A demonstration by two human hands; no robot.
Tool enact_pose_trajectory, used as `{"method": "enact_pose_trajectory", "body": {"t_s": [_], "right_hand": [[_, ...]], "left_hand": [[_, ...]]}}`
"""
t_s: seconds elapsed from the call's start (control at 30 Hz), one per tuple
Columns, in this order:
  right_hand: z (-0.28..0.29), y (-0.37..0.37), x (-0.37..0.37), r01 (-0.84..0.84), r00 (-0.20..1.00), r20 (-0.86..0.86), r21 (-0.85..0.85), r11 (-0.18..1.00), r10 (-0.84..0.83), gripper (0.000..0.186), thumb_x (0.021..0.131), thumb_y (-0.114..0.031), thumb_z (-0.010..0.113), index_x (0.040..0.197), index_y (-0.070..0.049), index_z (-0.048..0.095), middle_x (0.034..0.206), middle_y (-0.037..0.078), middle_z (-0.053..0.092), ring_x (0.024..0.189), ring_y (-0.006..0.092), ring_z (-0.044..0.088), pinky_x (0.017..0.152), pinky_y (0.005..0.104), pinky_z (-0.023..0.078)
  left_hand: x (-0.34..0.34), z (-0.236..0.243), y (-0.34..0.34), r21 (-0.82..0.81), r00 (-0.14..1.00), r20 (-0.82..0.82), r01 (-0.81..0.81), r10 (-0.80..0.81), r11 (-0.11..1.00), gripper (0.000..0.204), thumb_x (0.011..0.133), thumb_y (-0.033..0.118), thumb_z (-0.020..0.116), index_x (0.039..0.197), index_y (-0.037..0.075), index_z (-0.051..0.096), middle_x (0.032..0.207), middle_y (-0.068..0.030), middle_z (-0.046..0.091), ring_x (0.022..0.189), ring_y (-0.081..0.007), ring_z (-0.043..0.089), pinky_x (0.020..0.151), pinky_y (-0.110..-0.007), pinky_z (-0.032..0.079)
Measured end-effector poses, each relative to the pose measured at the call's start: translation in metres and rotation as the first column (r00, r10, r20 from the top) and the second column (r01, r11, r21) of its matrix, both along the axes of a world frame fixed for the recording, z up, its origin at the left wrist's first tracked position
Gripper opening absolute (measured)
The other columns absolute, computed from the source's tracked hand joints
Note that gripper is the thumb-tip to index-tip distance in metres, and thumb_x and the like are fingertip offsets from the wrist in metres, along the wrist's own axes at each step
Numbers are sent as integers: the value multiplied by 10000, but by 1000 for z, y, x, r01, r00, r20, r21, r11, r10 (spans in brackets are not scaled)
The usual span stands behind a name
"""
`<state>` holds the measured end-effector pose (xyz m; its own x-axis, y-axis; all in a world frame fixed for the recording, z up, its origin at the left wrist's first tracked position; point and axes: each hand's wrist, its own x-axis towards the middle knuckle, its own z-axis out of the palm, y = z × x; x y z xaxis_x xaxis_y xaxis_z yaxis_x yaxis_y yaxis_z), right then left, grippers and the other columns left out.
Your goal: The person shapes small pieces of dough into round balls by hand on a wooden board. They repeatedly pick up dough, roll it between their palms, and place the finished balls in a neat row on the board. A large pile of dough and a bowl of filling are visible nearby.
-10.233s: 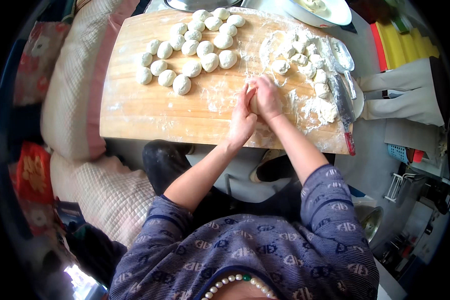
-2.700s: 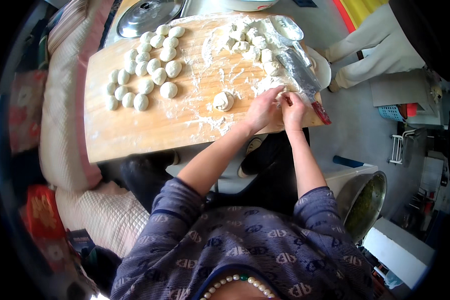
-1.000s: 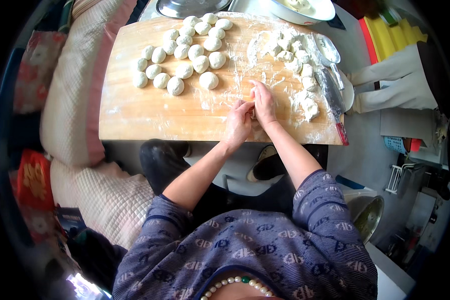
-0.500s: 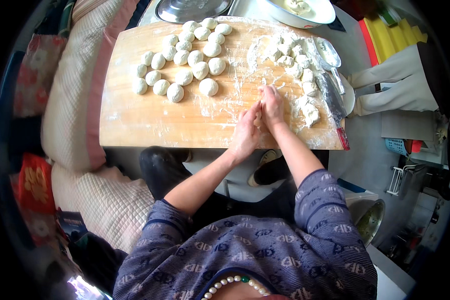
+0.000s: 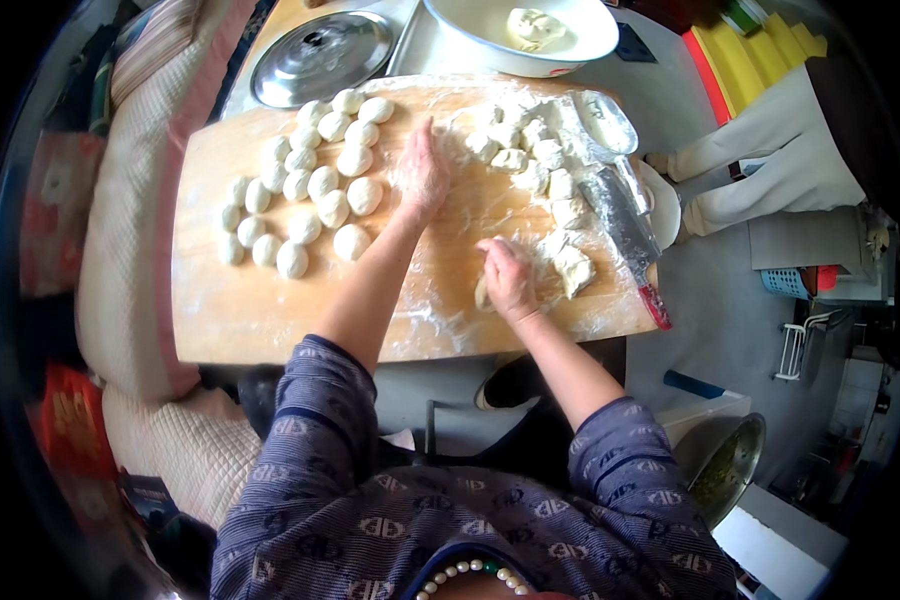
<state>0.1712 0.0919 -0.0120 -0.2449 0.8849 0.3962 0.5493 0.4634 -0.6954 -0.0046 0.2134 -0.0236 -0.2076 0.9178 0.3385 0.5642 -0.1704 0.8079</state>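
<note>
My left hand [image 5: 422,172] lies with straight fingers on the floured wooden board [image 5: 260,325], just right of several smooth, round dough balls [image 5: 332,209]. It holds nothing that I can see. Nearer to me, my right hand [image 5: 510,280] is curled down over a small piece of dough [image 5: 483,294], which shows at its left side and is mostly hidden. Several rough dough chunks [image 5: 548,153] stretch from the board's far right side, and a larger ragged dough lump [image 5: 574,270] sits right of my right hand.
A cleaver [image 5: 615,215] and a metal scoop [image 5: 607,122] dusted with flour lie along the board's right edge. Behind the board stand a white basin [image 5: 460,38] with dough in it and a metal lid [image 5: 322,62]. Someone in light trousers [image 5: 770,160] is at the right.
My hands were together over the board; now they are apart, the left farther away near the dough balls, the right low over a dough piece. The whole view has shifted.
</note>
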Motion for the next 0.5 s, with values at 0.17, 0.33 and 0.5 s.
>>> {"method": "enact_pose_trajectory", "body": {"t_s": [0.17, 0.33, 0.5], "right_hand": [[-2, 4, 8, -13, 999, -35, 19, 1000, 13, 152, 808, 21, 546, 909, -40, 642, 806, 125, 617, 762, 327, 618, 693, 411, 495], [4, 4, 7, -45, 998, -45, -7, 999, 45, 135, 793, 13, 570, 888, -63, 629, 777, 102, 602, 747, 303, 620, 672, 411, 496], [0, 5, 7, -65, 995, -79, 17, 998, 66, 137, 793, -31, 598, 915, -90, 620, 802, 81, 600, 760, 280, 625, 704, 408, 495]], "left_hand": [[35, 37, 22, -58, 970, -241, 3, -17, 998, 317, 819, -18, 529, 1110, 39, 641, 979, -169, 635, 902, -343, 606, 844, -438, 484], [76, 56, 76, 116, 945, -291, 192, -152, 974, 219, 805, 18, 612, 997, 82, 693, 1022, -118, 655, 991, -328, 614, 863, -410, 501], [134, 47, 128, -144, 719, -561, 404, -411, 903, 230, 763, 81, 696, 993, 81, 680, 1055, -112, 651, 1037, -321, 615, 887, -426, 506]]}}
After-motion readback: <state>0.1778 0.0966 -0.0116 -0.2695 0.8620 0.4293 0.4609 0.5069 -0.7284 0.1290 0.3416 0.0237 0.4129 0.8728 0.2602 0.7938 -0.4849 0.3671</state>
